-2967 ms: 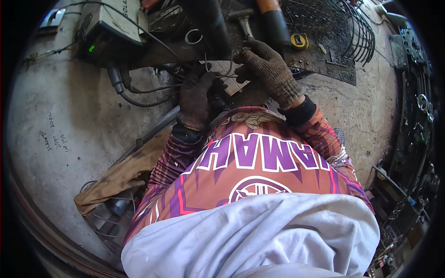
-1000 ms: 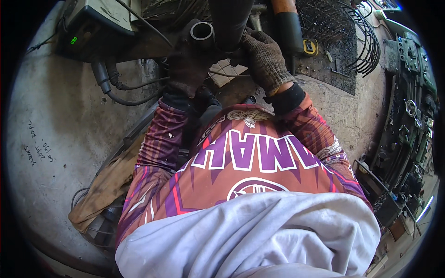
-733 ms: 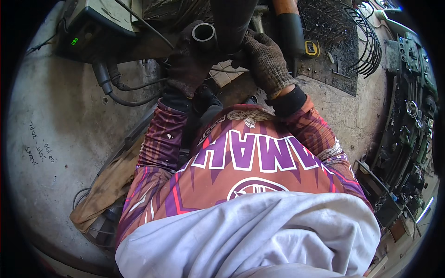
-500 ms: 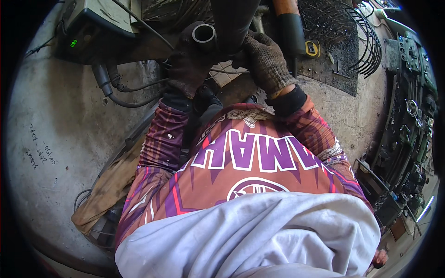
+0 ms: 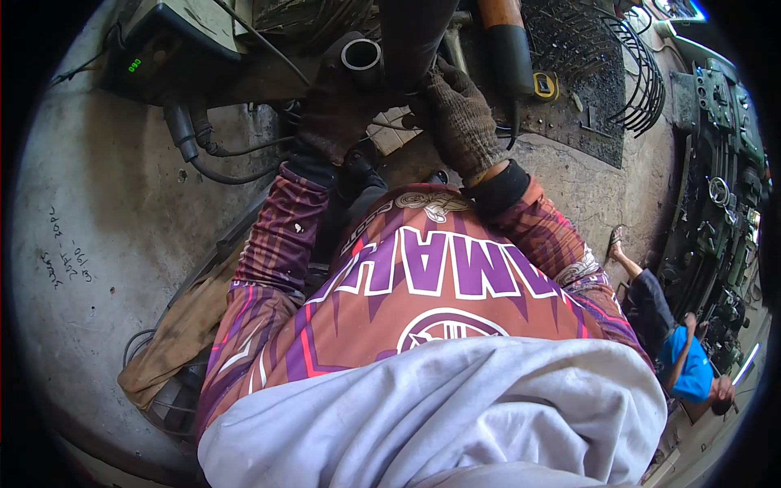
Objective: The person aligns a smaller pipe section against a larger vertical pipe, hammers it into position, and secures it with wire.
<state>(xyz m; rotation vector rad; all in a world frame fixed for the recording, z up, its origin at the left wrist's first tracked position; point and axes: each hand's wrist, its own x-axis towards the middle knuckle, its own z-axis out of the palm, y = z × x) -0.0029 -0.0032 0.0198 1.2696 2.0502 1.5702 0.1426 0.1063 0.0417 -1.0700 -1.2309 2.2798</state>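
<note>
My left hand (image 5: pixel 332 114), in a dark work glove, is closed round a short metal pipe (image 5: pixel 361 55) whose open round end faces up. My right hand (image 5: pixel 465 118), in a grey-brown knit glove, is beside it with its fingers curled together. A dark, tapered cylinder (image 5: pixel 413 37) comes down from the top edge between the hands and hides part of the fingers. What the right fingers grip, if anything, is hidden behind it.
A welding machine (image 5: pixel 183 45) with thick cables stands at upper left. At upper right lie an orange and black power tool (image 5: pixel 508 57), a yellow tape measure (image 5: pixel 546 86) and curved metal rods (image 5: pixel 647 73). A lathe (image 5: pixel 712 195) and a person in blue (image 5: pixel 686 363) are far right.
My right hand has shifted slightly down and left, its fingers still curled. The left hand stays on the pipe. A person in a blue shirt has come into view at right.
</note>
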